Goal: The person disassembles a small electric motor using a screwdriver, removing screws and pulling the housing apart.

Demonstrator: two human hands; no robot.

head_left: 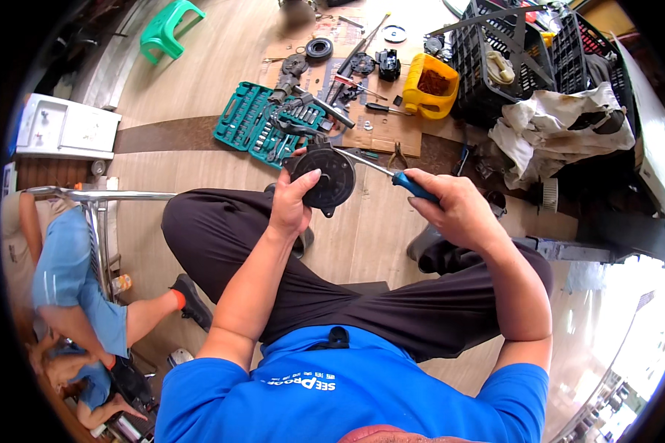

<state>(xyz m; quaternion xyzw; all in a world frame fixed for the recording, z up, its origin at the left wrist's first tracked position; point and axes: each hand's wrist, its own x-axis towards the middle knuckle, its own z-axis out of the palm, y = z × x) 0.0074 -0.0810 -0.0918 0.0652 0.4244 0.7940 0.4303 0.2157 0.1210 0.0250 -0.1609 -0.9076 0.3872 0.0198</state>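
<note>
Work looks partly done: the left hand is clamped on the round black motor part above the lap, still whole. The right hand, just right of it, grips a blue-handled screwdriver, tip touching it. Loose parts lie on the cardboard beyond.

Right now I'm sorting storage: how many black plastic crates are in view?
2: one black crate beside the yellow container, another to its right behind the rags. More may be hidden.

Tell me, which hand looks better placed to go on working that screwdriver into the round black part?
The right hand, probably. It already grips the blue-handled screwdriver, whose shaft reaches to the round black part's upper edge. The left hand is wrapped around that part, steadying it above the lap.
</note>
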